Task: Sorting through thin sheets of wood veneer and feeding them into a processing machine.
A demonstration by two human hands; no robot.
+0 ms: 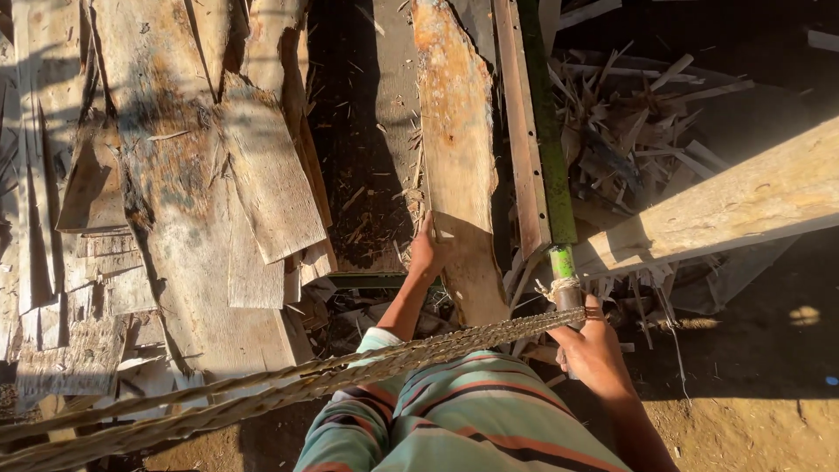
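At the centre of the view, a long rough plank (456,149) is held by the left hand (426,253), whose fingers are curled over its left edge near the lower end (the thumb side is hidden, so how tightly it is gripped cannot be told). The plank runs from about 12 o'clock down to the middle of the picture, its upper part reddish and flaking. At roughly 4 o'clock from the plank's lower end, the right hand (592,348) is closed around the grey end of a green pole (552,157), just below a wrap of pale twine. The pole is laid alongside a narrow rusty bar (522,131), just to the right of the plank, and both run up toward 12 o'clock. A thick twisted rope (288,380) is stretched from 8 o'clock across to the right hand. A striped sleeve (454,419) is seen at 6 o'clock. Weathered boards (175,175) are stacked at 9 o'clock, splintered offcuts (629,122) are heaped at 2 o'clock, and a pale beam (734,205) is slanted at 3 o'clock.
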